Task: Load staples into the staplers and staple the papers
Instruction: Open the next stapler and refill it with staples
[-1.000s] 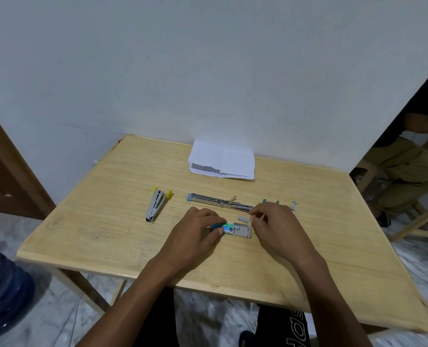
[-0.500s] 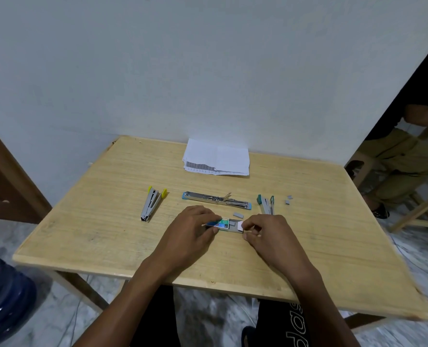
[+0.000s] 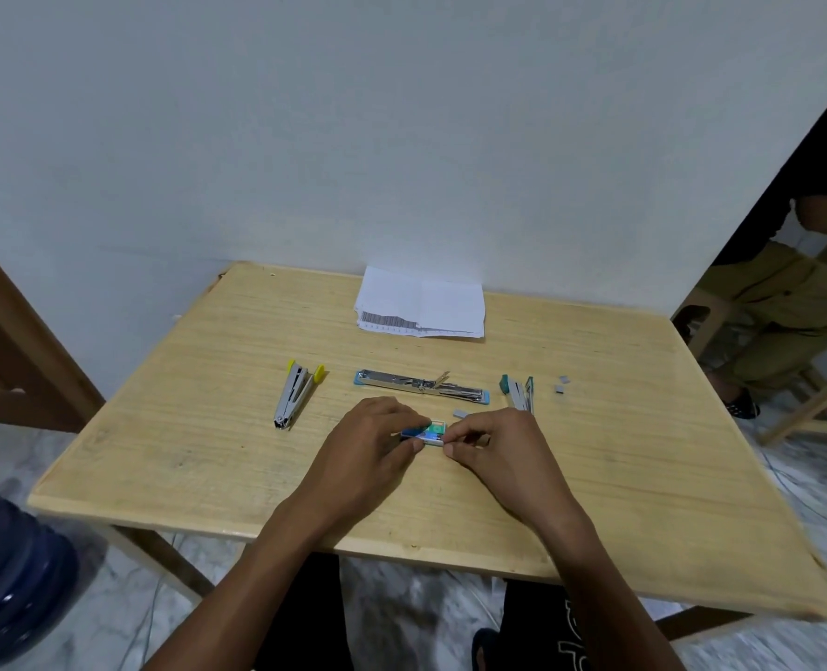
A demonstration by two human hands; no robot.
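Observation:
A small staple box [image 3: 428,432] with a blue-green label lies at the table's centre. My left hand [image 3: 375,443] grips its left end, and my right hand [image 3: 491,445] pinches its right end. Behind the hands a blue stapler [image 3: 421,385] lies fully opened flat. A yellow stapler [image 3: 297,392] lies open to the left. A teal stapler [image 3: 518,392] sits to the right, partly behind my right hand. A loose staple strip [image 3: 459,414] lies just beyond the box. A stack of papers [image 3: 421,302] rests at the table's far edge.
Two small staple pieces [image 3: 561,384] lie to the right of the teal stapler. The wooden table [image 3: 184,428] stands against a white wall. A blue water jug [image 3: 9,573] is on the floor at left. A seated person [image 3: 789,293] is at the right.
My right hand has drawn back from the blue stapler to the staple box's right end and closed in on it. My left hand has stayed on the box.

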